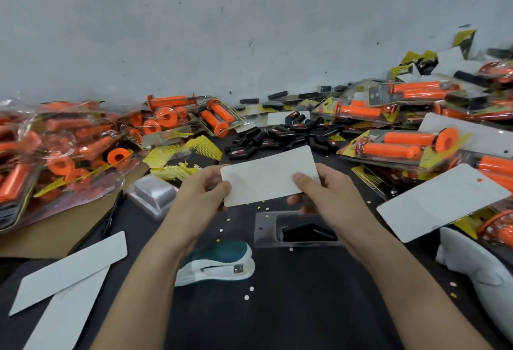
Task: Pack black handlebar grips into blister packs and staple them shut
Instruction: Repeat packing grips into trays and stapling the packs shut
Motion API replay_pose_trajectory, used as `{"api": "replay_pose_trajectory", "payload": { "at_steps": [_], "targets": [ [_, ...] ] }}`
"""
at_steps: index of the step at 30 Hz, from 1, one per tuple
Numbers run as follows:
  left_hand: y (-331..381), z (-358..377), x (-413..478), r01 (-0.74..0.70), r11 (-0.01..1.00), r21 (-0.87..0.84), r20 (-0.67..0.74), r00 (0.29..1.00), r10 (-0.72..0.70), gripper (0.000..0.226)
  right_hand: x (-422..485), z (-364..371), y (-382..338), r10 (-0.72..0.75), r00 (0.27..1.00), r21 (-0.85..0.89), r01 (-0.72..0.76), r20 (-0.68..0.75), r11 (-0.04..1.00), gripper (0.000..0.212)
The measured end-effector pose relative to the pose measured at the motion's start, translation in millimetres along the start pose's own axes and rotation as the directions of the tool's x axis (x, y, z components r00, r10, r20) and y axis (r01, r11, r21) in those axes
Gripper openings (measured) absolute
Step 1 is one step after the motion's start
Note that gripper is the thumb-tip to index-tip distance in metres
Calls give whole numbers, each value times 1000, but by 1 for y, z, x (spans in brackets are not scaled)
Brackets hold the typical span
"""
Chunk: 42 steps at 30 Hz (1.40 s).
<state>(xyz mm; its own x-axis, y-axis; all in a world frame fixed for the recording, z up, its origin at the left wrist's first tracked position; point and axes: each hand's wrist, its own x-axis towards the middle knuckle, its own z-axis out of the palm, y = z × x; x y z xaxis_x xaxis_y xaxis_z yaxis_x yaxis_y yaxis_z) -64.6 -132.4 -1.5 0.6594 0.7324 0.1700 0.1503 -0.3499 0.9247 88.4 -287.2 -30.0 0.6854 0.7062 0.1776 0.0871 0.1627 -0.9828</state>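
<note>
Left hand [202,188] and right hand [319,191] raised over the dark desk [277,308], fingers curled and pinching the 2 short ends of a blank white card [269,176]. Directly beneath the right hand, flat on the desk, a clear blister pack [265,238] with a black handlebar grip [305,232] in its cavity. Just beside the left forearm, a teal-and-white stapler [222,263]. Further back, a pile of loose black grips [277,136]; packed orange grips [388,149] heaped on either side.

Orange packs [63,155] flank open dark tabletop [291,294].
</note>
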Motion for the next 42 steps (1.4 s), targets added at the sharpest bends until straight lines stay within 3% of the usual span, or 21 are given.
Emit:
{"api": "replay_pose_trajectory", "payload": {
  "at_steps": [7, 11, 15, 19, 21, 25, 29, 35, 37, 39, 40, 42],
  "targets": [
    [-16, -15, 2, 32, 973, 229, -24, 999, -27, 23, 2, 18, 7, 33, 999, -76, -31, 29, 997, 13],
    [-25, -20, 4, 54, 907, 418, -121, 993, -4, 27, 4, 21, 8, 34, 999, -53, -34, 0, 998, 14],
    [-32, -24, 7, 81, 908, 411, -151, 988, -20, 30, 4, 22, 8, 63, 998, -26, -63, -13, 998, 13],
    [-28, -24, 5, 31, 902, 430, -181, 982, 52, 13, 3, 22, 8, 70, 997, -63, -71, -17, 995, 13],
    [-22, -22, 2, -100, 907, 409, -128, 978, 165, 10, 3, 22, 6, 70, 997, -44, -71, -22, 996, 13],
    [-7, -11, -4, -363, 808, 464, 180, 932, 315, 21, 1, 23, 4, 79, 997, 33, -79, -6, 996, 14],
    [-3, -2, -5, -398, 773, 494, 276, 915, 295, 29, -1, 17, -2, 96, 995, 135, -98, 24, 986, 17],
    [-4, 4, -3, -303, 897, 321, 237, 943, 233, 30, 0, 13, -13, 173, 985, 292, -160, -18, 943, 31],
    [-4, 2, 0, -186, 961, 204, 164, 974, 154, 27, -1, 10, -12, 159, 985, 195, -141, -75, 971, 36],
    [-5, -1, 2, 30, 1000, -9, 138, 990, -29, 41, -4, 7, -6, 42, 989, -142, -63, -143, 988, 30],
    [-6, -2, 4, 156, 976, -150, 163, 978, -132, 48, -7, 7, -1, -45, 989, -349, -8, -141, 937, 27],
    [-9, -6, 5, 303, 887, -349, 226, 945, -234, 55, -13, 11, 7, -156, 987, -679, 99, -24, 727, 24]
  ]
}}
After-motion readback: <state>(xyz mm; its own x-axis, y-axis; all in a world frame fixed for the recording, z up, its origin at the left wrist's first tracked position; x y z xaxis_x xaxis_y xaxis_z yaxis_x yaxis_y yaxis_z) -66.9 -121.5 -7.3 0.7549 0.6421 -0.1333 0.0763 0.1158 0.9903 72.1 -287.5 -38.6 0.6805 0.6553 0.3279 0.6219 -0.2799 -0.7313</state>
